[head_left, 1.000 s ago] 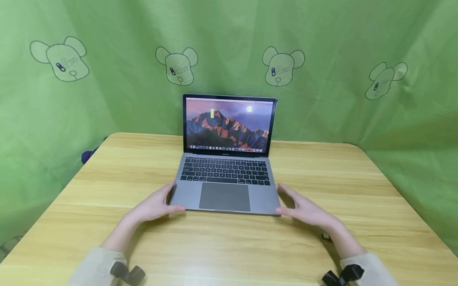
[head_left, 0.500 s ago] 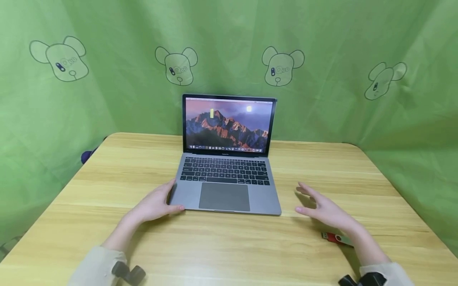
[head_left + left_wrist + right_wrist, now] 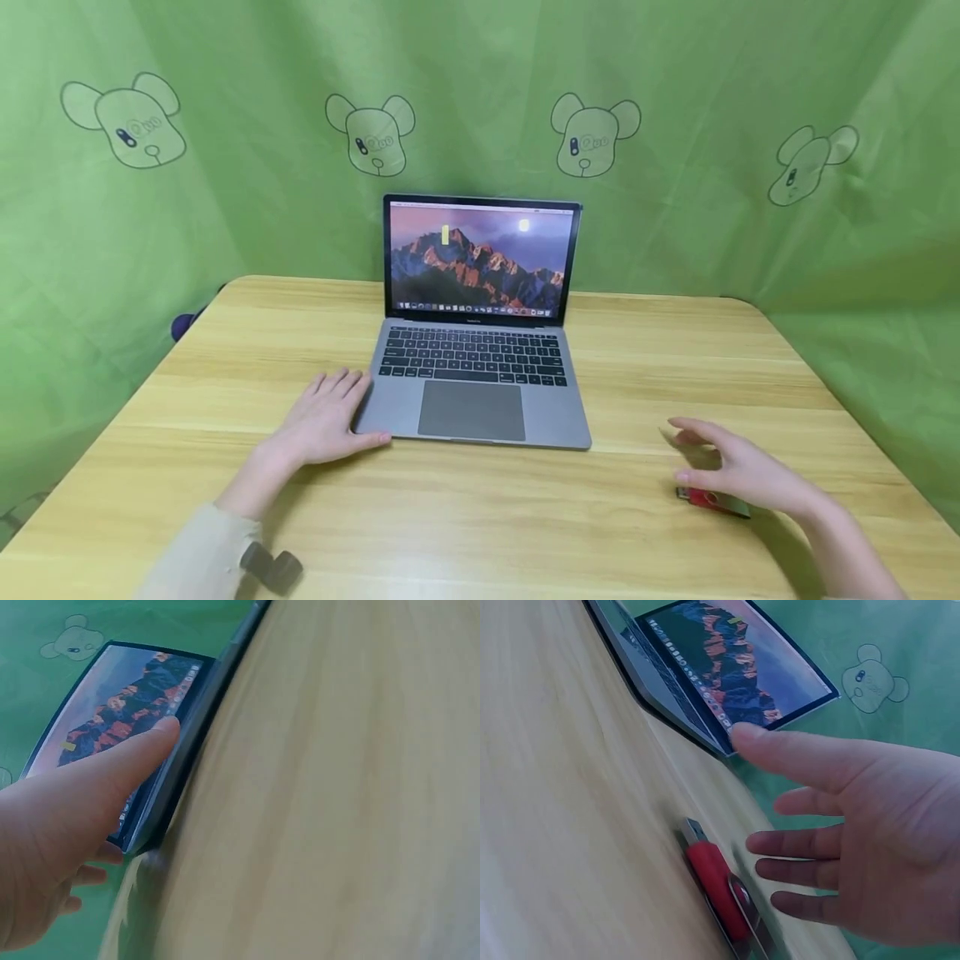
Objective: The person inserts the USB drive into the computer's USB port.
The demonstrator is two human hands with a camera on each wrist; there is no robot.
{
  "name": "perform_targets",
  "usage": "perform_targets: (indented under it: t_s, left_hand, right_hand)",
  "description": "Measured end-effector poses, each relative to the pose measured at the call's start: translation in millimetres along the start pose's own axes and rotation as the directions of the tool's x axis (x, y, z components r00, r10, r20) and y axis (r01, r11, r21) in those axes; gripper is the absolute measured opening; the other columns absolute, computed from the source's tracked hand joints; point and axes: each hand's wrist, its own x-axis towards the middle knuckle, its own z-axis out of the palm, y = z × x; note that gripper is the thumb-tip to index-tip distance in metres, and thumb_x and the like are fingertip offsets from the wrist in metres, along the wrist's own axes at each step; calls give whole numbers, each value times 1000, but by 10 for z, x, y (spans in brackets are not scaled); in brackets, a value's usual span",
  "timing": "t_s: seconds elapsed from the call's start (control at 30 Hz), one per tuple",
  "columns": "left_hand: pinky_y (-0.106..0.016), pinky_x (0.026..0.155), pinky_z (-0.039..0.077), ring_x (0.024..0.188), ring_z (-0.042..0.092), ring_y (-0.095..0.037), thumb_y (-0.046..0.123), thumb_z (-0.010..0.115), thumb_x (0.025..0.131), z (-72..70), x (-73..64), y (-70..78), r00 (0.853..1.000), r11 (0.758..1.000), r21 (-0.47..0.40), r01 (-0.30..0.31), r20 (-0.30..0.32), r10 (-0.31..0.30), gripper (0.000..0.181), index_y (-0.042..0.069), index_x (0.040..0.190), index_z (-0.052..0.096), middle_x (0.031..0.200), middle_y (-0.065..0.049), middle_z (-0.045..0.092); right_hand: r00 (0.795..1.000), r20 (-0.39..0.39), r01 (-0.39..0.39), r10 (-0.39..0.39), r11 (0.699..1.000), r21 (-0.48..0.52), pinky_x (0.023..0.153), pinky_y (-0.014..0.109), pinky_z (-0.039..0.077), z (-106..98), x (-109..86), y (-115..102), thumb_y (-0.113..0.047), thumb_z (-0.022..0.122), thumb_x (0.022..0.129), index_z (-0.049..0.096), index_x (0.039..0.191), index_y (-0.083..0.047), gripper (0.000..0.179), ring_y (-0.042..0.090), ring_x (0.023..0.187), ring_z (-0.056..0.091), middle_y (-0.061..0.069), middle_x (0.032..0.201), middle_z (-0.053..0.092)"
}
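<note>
An open grey laptop [image 3: 471, 412] stands in the middle of the table, its screen lit with a mountain picture. My left hand [image 3: 318, 421] rests at its front left corner, fingers spread along the side and thumb on the front edge. Over on the right, my right hand [image 3: 738, 467] hovers above a red USB flash drive [image 3: 708, 498] with a swivel metal cover. In the right wrist view the flash drive [image 3: 718, 889] lies on the table with its metal plug bare, apart from the loosely extended fingers [image 3: 799, 844]. Part of it is hidden by the hand in the head view.
The wooden table [image 3: 480, 525] has rounded far corners. Behind it hangs a green curtain [image 3: 480, 83] with printed bear heads, also closing in both sides. A small purple thing [image 3: 182, 325] shows past the table's left edge.
My right hand has let go of the laptop's right corner and moved right and back toward me, over the flash drive. My left hand stays at the laptop, its fingers now flatter and more spread.
</note>
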Motion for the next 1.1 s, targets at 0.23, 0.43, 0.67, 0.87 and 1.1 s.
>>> perform_targets:
  t_s: [0.23, 0.43, 0.67, 0.87, 1.1]
  left_hand:
    - [-57, 105, 21, 128, 35, -39, 74, 50, 75, 6, 18, -3, 1000, 999, 43, -17, 20, 16, 98, 2, 141, 37, 140, -19, 40]
    - [-60, 100, 27, 124, 40, -38, 74, 52, 73, 17, 28, -19, 999, 999, 35, -8, 34, 7, 99, 4, 141, 37, 139, -19, 41]
    - [-60, 99, 28, 124, 40, -38, 75, 51, 74, 17, 50, -37, 999, 998, 52, -19, 36, 17, 97, 6, 142, 37, 139, -18, 41]
    - [-60, 99, 27, 124, 40, -38, 75, 50, 75, 6, 54, -26, 998, 998, 52, -24, 55, 22, 96, 8, 142, 37, 139, -18, 42]
    - [-60, 98, 29, 124, 40, -38, 75, 51, 74, -19, 49, -2, 995, 999, 35, -4, 99, 1, 97, 9, 143, 36, 139, -19, 41]
  right_hand:
    - [999, 31, 32, -29, 994, -105, 75, 21, 44, 2, -117, 103, -27, 75, 77, 54, 118, 1, 53, 3, 94, 50, 10, 109, 56]
    - [995, 92, 39, -31, 995, -89, 65, 23, 43, -4, -131, 146, -23, 76, 76, 55, 107, 1, 45, 3, 79, 45, 4, 93, 52]
    - [995, 96, 30, -25, 998, -52, 55, 22, 40, 5, -135, 151, -15, 75, 76, 55, 94, -5, 28, 2, 68, 43, -2, 77, 49]
    - [995, 95, 21, -15, 998, -61, 51, 22, 38, 18, -132, 153, -15, 74, 76, 56, 87, -11, 22, 1, 64, 42, -6, 72, 48]
    - [997, 71, 27, -20, 995, -98, 53, 21, 39, 25, -124, 143, -17, 74, 77, 57, 86, -14, 19, 0, 65, 44, -9, 72, 50]
